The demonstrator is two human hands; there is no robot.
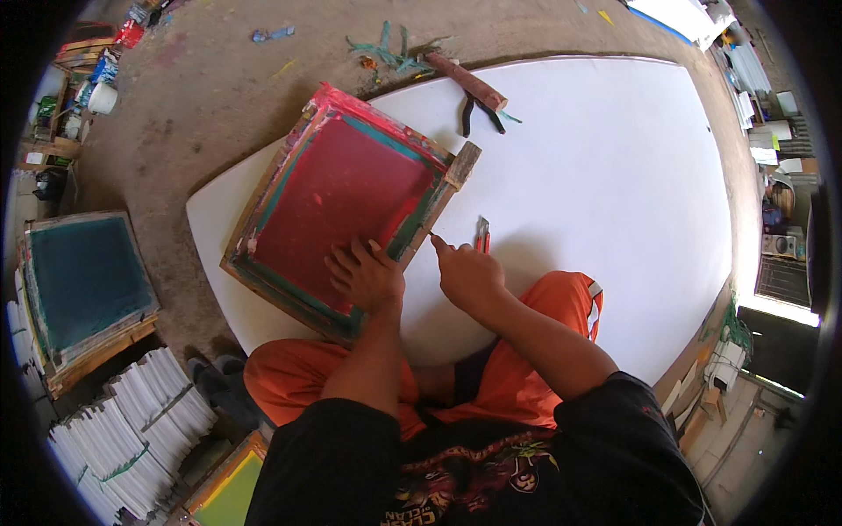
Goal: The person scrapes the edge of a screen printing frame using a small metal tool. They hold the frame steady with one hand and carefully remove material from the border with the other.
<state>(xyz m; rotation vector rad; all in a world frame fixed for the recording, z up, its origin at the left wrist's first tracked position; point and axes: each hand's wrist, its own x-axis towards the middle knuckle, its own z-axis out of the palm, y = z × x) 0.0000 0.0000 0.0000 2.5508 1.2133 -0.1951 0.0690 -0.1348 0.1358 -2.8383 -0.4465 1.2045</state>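
Note:
A wooden-framed printing screen (324, 193), with dark red mesh and green and pink paint on its borders, lies at a slant on the white board (614, 175) before my crossed legs. My left hand (370, 277) rests on its mesh near the lower right edge, fingers spread. At the frame's right side, my right hand (471, 279) is closed, its forefinger pointing along a thin dark tip that meets the wood. The rest of what it grips is hidden. A utility knife (483, 235) with a red handle lies just beyond that hand. A wood block (463, 165) sits at the frame's right corner.
Dark-handled pliers (468, 116) and a reddish-brown rod (469, 81) lie at the board's far edge. Green strips (386, 53) litter the floor behind. Another framed screen (88, 276) and stacked white sheets (132, 430) stand at left. Cluttered shelves (781, 175) line the right.

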